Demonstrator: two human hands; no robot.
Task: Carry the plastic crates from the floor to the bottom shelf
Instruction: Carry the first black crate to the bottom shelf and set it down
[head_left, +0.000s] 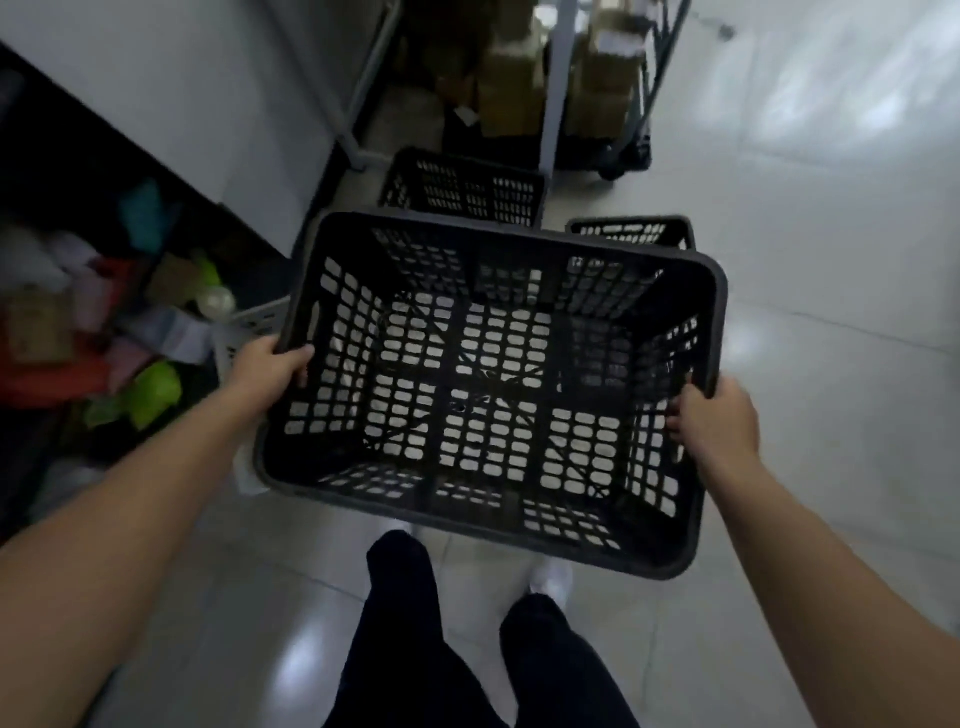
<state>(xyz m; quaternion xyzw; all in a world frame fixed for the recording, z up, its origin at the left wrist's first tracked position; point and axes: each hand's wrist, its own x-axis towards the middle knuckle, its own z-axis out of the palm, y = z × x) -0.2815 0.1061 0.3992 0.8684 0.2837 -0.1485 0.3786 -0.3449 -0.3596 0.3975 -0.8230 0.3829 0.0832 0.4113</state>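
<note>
We hold the empty black crate (493, 395) at the frame's centre, off the floor, left hand (270, 366) and right hand (719, 421) each clamped over a side rim to keep it level. Two more crates (465, 187) wait on the floor above.

Far crate (631, 233) mostly hidden behind held crate (493, 389); shelf boxes (519, 88) blurred, cut off at top; left clutter (104, 322) blurred.
</note>
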